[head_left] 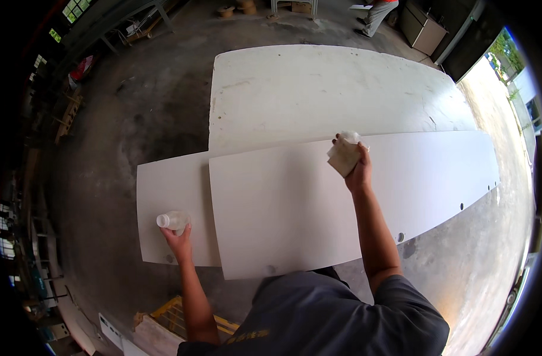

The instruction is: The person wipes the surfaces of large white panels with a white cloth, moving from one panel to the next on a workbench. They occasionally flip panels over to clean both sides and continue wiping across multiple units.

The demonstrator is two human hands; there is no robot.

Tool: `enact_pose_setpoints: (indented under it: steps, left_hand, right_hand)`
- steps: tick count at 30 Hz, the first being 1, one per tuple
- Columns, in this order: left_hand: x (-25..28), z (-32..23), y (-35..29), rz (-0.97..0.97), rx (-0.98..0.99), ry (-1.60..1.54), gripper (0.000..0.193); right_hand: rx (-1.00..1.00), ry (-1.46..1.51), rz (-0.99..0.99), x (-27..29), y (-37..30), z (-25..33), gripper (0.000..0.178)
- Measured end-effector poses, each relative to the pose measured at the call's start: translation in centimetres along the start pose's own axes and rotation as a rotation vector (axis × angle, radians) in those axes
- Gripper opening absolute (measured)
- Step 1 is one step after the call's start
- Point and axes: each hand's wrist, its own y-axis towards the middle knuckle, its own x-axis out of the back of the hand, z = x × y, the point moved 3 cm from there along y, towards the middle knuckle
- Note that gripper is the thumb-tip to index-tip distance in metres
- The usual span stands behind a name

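Note:
My left hand [179,242] is closed around a translucent plastic bottle [177,219] with a white cap. The bottle is tilted on its side above the left white panel [164,190]. Further right and farther away, my right hand [360,171] grips a folded tan and whitish cloth [343,159]. Its fingers are partly hidden behind the cloth, which is over the far edge of the upper white panel [265,207]. This large smooth panel overlaps the left one and has several dark holes along its near edge. I cannot tell whether the cloth touches it.
Beyond the panels spreads a scuffed white tabletop [271,89]. A person in grey trousers [376,19] stands at the far right, near a beige cabinet [422,29]. A yellow frame [175,314] is at my lower left. Concrete floor [146,101] surrounds everything.

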Motion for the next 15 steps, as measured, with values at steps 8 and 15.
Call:
enact_pose_setpoints:
  steps: [8,15]
  left_hand:
    - [1.9,0.6,-8.2,0.084,-0.143,0.822,0.061]
    - [1.4,1.9,-8.8,0.083,-0.323,0.987,0.053]
  right_hand:
    - [0.374,-2.094,-0.088,-2.7,5.5,-8.3,0.083]
    - [0.469,-2.067,0.35,-7.0,4.3,-12.3,0.09]
